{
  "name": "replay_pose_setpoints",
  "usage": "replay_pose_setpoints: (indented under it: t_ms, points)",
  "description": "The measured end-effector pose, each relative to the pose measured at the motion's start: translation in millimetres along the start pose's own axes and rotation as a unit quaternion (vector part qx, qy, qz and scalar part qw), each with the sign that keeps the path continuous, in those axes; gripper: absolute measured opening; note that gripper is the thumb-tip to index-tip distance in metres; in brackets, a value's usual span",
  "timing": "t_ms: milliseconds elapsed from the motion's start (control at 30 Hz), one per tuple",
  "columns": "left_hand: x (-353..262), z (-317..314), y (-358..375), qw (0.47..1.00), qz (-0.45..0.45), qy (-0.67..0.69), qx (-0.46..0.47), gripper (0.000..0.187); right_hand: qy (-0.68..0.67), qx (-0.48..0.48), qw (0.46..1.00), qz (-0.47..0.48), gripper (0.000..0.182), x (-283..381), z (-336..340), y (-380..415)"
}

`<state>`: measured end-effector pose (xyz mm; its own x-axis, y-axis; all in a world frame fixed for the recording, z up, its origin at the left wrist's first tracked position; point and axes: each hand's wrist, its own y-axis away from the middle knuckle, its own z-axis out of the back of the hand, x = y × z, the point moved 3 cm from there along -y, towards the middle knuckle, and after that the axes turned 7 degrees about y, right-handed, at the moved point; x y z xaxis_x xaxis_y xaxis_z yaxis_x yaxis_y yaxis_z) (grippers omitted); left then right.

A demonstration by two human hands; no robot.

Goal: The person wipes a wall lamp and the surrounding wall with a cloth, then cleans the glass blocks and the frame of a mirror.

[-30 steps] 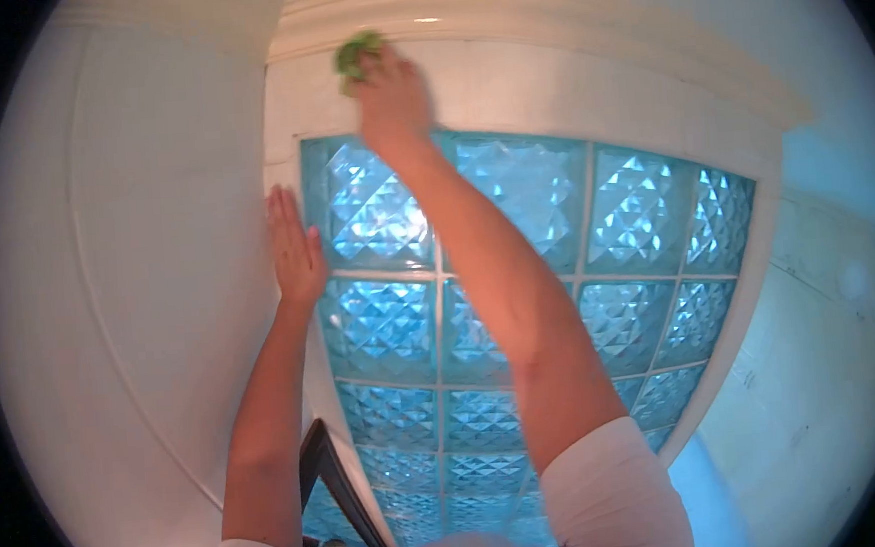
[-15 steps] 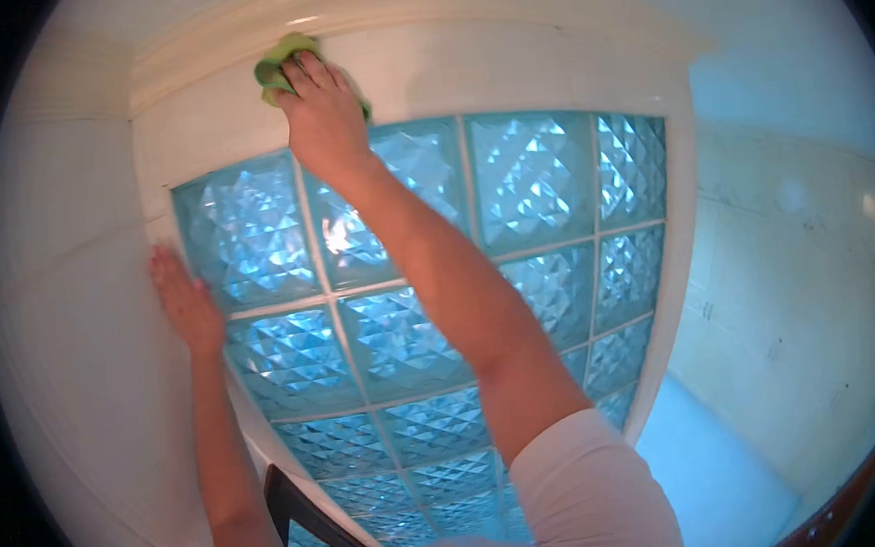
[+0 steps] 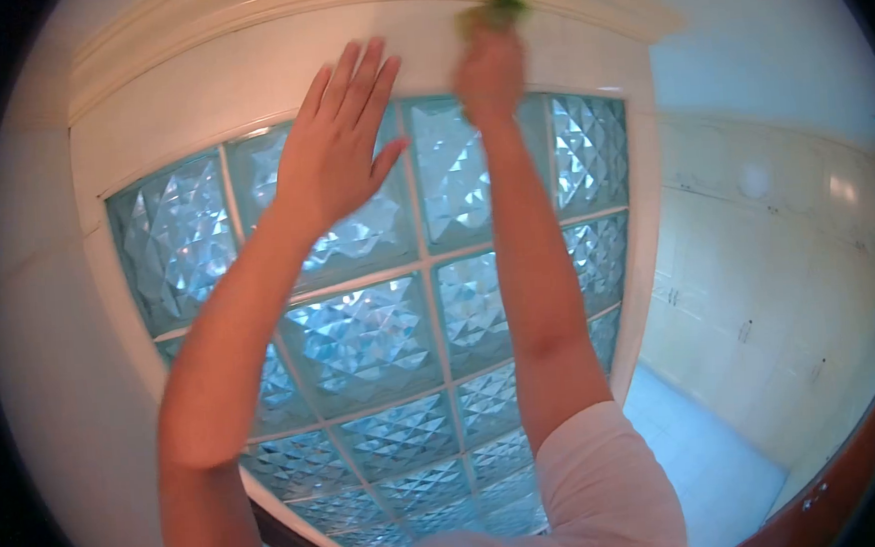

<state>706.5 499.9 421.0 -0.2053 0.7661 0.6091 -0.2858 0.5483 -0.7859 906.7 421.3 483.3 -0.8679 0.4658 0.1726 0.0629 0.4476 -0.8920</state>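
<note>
My right hand (image 3: 491,75) is raised to the pale band of wall above the glass blocks, blurred by motion. It holds a green cloth (image 3: 497,12), which shows past the fingertips just under the cream moulding. To its left, my left hand (image 3: 337,144) has its fingers stretched out and holds nothing. Its fingertips lie over the pale wall band (image 3: 195,83), and its palm is in front of the upper glass blocks (image 3: 366,328).
Cream moulding (image 3: 271,11) runs along the top. At the right are pale cupboards (image 3: 747,255) above a light floor (image 3: 703,438). A brown edge (image 3: 850,459) stands at the lower right, and a dark strip (image 3: 299,543) slants at the bottom.
My right hand has moved right along the wall band with the cloth. My left hand has left the side wall at the left and come up and right. The view has shifted right.
</note>
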Motion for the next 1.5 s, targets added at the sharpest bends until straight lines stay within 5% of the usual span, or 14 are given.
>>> replay_pose_setpoints:
  t_ms: [67, 133, 267, 367, 467, 567, 767, 867, 933, 1033, 1133, 1267, 1400, 1500]
  points:
    - [1, -23, -36, 0.998, -0.050, -0.039, -0.001, 0.067, -0.099, -0.076, 0.963, 0.237, 0.019, 37, 25, 21]
    - [5, -41, -52, 0.997, -0.069, -0.040, -0.009, 0.066, -0.095, -0.008, 0.967, 0.236, 0.024, -11, 32, 12]
    - [10, -53, -55, 0.996, -0.076, -0.035, -0.034, 0.067, 0.018, -0.050, 0.998, -0.043, 0.030, -169, 34, -11]
    - [12, -59, -57, 0.995, -0.062, -0.078, -0.032, 0.068, 0.018, -0.005, 0.996, -0.085, 0.031, -140, 38, -9]
    - [12, -60, -57, 0.993, -0.063, -0.089, -0.034, 0.068, -0.075, -0.016, 0.978, 0.197, 0.029, -56, 25, 16]
    - [14, -64, -57, 0.993, -0.067, -0.084, -0.048, 0.067, -0.129, 0.006, 0.951, 0.279, 0.030, -68, 32, 17]
    - [2, -69, -61, 0.991, -0.069, -0.113, -0.014, 0.065, 0.030, -0.002, 0.995, -0.099, 0.036, -218, 37, -35]
    - [-16, -82, -78, 0.990, -0.118, -0.074, -0.006, 0.064, -0.006, 0.084, 0.990, -0.112, 0.028, -153, 40, -41]
    - [-27, -91, -99, 0.987, -0.154, -0.044, -0.023, 0.064, 0.000, 0.010, 0.995, 0.101, 0.022, -107, 35, -25]
    - [-38, -100, -117, 0.981, -0.184, -0.039, -0.043, 0.064, -0.050, -0.048, 0.980, 0.188, 0.027, -152, 33, -30]
    - [-33, -104, -116, 0.982, -0.171, -0.073, -0.031, 0.066, -0.043, 0.076, 0.986, -0.145, 0.039, -268, 42, -52]
    - [-37, -108, -120, 0.983, -0.155, -0.095, -0.035, 0.068, 0.077, 0.063, 0.978, -0.183, 0.044, -285, 50, -53]
    - [-38, -110, -121, 0.980, -0.157, -0.116, -0.034, 0.066, 0.054, 0.023, 0.998, -0.023, 0.045, -251, 48, -42]
    - [-38, -108, -119, 0.979, -0.163, -0.112, -0.047, 0.064, 0.035, 0.062, 0.984, -0.162, 0.042, -290, 62, -37]
